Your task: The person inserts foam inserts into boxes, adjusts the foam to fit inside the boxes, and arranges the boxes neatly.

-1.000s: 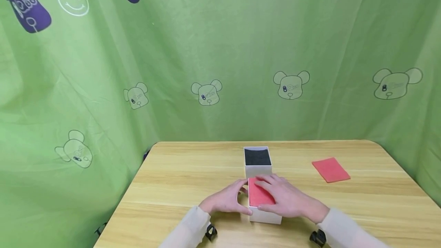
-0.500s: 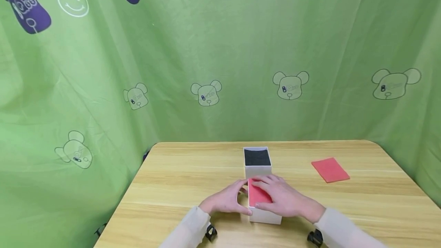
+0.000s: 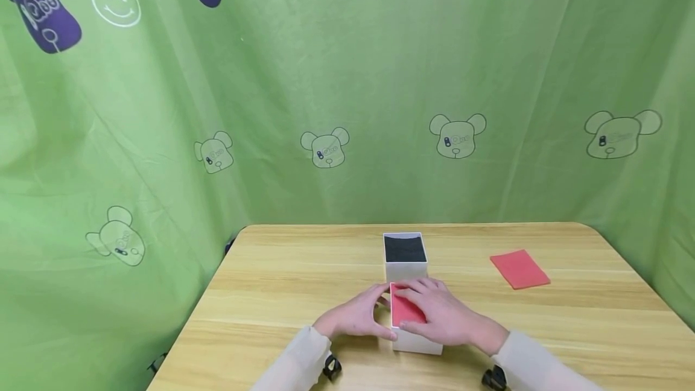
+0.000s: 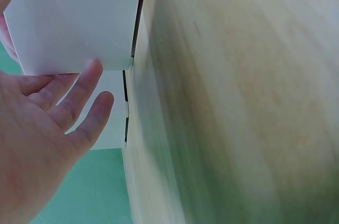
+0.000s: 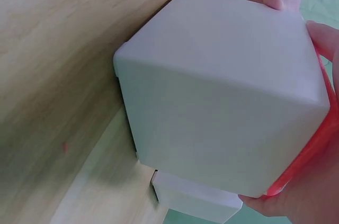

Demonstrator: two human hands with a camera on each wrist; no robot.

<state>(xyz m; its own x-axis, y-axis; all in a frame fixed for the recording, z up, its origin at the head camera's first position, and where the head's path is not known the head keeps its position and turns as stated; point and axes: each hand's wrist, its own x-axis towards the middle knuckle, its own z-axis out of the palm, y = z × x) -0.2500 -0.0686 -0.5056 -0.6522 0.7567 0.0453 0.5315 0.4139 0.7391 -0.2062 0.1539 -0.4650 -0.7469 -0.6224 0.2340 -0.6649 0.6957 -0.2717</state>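
A white box filled to its top with a red cloth stands near me on the table. My left hand holds its left side, thumb at the near corner and fingers round the far one. In the left wrist view, the fingers of that hand lie along the white wall. My right hand lies over the red cloth, thumb toward the near rim and fingers toward the far rim. Red shows under its palm in the right wrist view, along the top of the box.
Just behind stands a second white box, with a black cloth inside. A flat red cloth lies on the wooden table to the right. Green curtain hangs behind the table.
My right hand has shifted slightly to the left over the red cloth. The left hand and the box have stayed in place.
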